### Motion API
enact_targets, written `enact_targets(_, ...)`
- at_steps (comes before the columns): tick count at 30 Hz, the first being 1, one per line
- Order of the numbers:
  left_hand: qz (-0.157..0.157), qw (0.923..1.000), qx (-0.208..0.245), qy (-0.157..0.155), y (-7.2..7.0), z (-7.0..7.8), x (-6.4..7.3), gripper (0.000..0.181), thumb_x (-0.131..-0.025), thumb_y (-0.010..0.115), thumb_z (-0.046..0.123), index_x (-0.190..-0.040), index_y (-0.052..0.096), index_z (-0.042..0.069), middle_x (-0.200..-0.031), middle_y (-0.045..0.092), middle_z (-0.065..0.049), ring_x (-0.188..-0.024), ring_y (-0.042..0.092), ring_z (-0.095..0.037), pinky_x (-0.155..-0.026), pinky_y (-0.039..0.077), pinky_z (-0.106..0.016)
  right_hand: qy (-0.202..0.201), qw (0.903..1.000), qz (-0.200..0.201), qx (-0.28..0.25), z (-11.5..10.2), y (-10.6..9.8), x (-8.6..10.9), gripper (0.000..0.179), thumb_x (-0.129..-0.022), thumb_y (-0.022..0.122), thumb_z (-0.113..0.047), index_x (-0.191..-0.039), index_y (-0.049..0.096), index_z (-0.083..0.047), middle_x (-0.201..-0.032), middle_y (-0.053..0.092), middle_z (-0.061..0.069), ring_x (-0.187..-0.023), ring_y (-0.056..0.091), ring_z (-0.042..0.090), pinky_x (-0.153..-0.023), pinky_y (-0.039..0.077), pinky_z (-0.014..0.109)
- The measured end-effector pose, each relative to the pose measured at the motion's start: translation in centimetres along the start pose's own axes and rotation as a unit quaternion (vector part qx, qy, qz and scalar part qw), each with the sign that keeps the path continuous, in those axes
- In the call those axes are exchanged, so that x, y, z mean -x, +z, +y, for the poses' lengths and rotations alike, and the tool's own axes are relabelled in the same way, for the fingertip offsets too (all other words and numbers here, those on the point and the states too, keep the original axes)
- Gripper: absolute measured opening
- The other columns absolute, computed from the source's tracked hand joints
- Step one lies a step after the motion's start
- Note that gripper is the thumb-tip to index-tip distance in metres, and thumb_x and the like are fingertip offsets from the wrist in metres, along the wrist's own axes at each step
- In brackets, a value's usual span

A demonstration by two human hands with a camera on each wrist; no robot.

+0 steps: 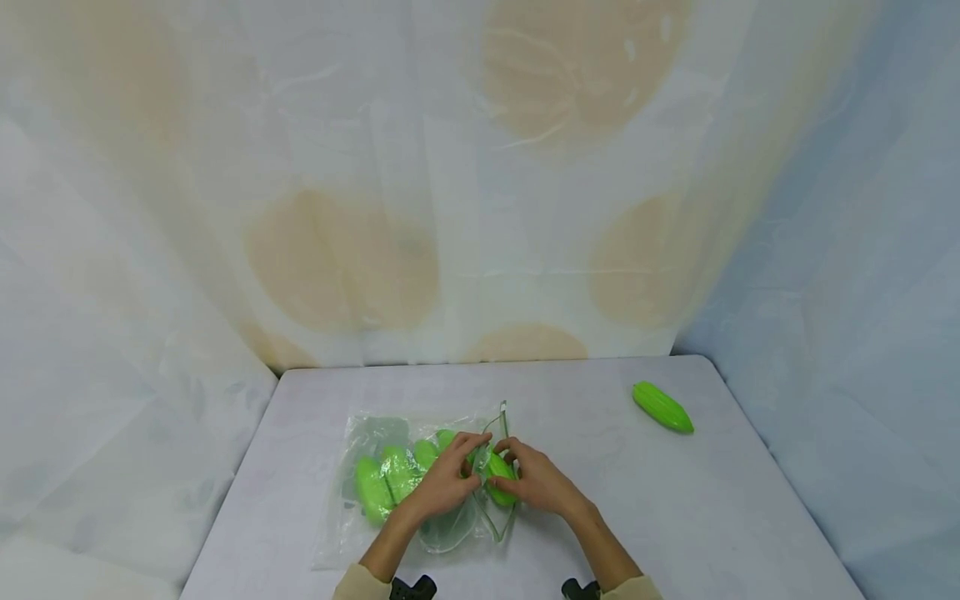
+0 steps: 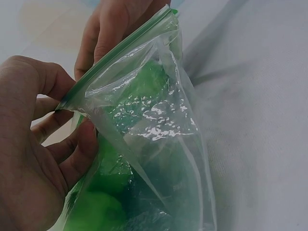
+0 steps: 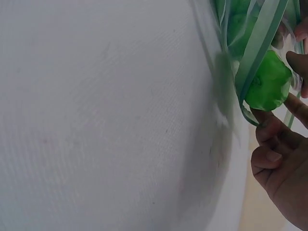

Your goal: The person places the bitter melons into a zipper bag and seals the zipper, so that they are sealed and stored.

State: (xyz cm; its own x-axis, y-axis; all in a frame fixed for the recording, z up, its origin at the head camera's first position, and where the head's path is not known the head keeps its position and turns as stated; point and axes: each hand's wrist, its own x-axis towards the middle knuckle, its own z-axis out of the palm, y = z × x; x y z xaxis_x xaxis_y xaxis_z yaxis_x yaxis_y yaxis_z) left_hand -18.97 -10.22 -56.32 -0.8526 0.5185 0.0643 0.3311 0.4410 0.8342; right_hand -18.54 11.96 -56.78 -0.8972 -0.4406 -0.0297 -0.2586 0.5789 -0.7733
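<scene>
A clear zip bag (image 1: 450, 535) with a green zip strip lies on the table, its mouth towards the right. Several bright green vegetables (image 1: 373, 490) show through the plastic. My left hand (image 1: 447, 479) pinches the bag's edge at the mouth; in the left wrist view its fingers curl at the green strip (image 2: 120, 50). With thumb and fingers, my right hand (image 1: 542, 481) grips a ribbed green cucumber-like vegetable (image 1: 500, 477) at the bag's mouth. One end of that vegetable (image 3: 269, 82) shows beside the strip in the right wrist view. How deep it sits is unclear.
Another ribbed green vegetable (image 1: 662, 407) lies alone near the table's far right corner. The white table (image 1: 720, 517) is bordered by a patterned curtain (image 1: 465, 250) at the back and pale sheets at both sides.
</scene>
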Motion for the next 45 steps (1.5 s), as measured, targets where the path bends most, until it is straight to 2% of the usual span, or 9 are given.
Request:
enact_targets(5,0.000,1.0000,-0.005,0.001,0.03,-0.12,-0.01,0.069,-0.088,0.060,0.001,-0.152,0.044,0.021,-0.137,0.048,0.000,-0.077,0.051,-0.008,-0.065,0.048,-0.024,0.010,0.9999,-0.009,-0.002,0.00,-0.14,0.11,0.053,-0.092,0.069,-0.045,-0.135,0.056,-0.017,-0.118,0.064,0.003,-0.095,0.062,0.016,-0.070,0.051,0.028)
enact_targets(10,-0.001,1.0000,-0.004,0.001,0.00,-0.17,-0.02,0.070,-0.088,0.059,0.001,-0.153,0.043,0.022,-0.137,0.048,0.000,-0.078,0.051,-0.009,-0.065,0.048,-0.024,0.002,0.9999,-0.010,0.000,-0.02,-0.26,0.31,0.051,-0.094,0.068,-0.042,-0.137,0.056,-0.015,-0.119,0.062,0.001,-0.095,0.060,0.017,-0.072,0.050,0.028)
enact_targets(18,-0.001,1.0000,-0.004,0.004,0.13,-0.34,-0.07,0.070,-0.088,0.060,0.000,-0.152,0.043,0.023,-0.137,0.049,-0.001,-0.076,0.051,-0.009,-0.065,0.048,-0.025,-0.009,0.9999,-0.010,0.008,0.30,-0.03,0.18,0.049,-0.095,0.066,-0.042,-0.136,0.057,-0.018,-0.106,0.059,-0.001,-0.085,0.055,0.015,-0.067,0.046,0.027)
enact_targets(28,0.002,0.9999,-0.011,0.005,0.12,-0.45,-0.21,0.071,-0.087,0.060,0.000,-0.152,0.044,0.023,-0.136,0.050,-0.002,-0.076,0.051,-0.008,-0.065,0.048,-0.024,-0.005,0.9992,-0.030,-0.025,0.00,0.11,0.15,0.051,-0.095,0.066,-0.037,-0.138,0.056,-0.012,-0.100,0.061,-0.002,-0.077,0.054,0.009,-0.062,0.048,0.026)
enact_targets(36,0.002,0.9999,-0.015,0.000,0.15,-0.72,-0.34,0.071,-0.087,0.060,0.001,-0.152,0.044,0.025,-0.137,0.050,-0.001,-0.077,0.051,-0.007,-0.065,0.048,-0.024,-0.011,0.9977,-0.050,-0.044,0.13,0.28,-0.01,0.044,-0.096,0.064,-0.028,-0.135,0.060,-0.010,-0.104,0.067,-0.002,-0.079,0.058,0.010,-0.064,0.050,0.026)
enact_targets(45,0.006,0.9999,-0.012,0.005,0.05,-0.55,-0.46,0.072,-0.086,0.060,0.000,-0.152,0.045,0.023,-0.136,0.050,0.001,-0.076,0.051,-0.008,-0.064,0.048,-0.023,-0.029,0.9964,-0.062,-0.050,0.25,0.56,-0.21,0.036,-0.098,0.061,-0.028,-0.131,0.064,-0.014,-0.106,0.067,-0.007,-0.094,0.060,0.013,-0.075,0.050,0.027)
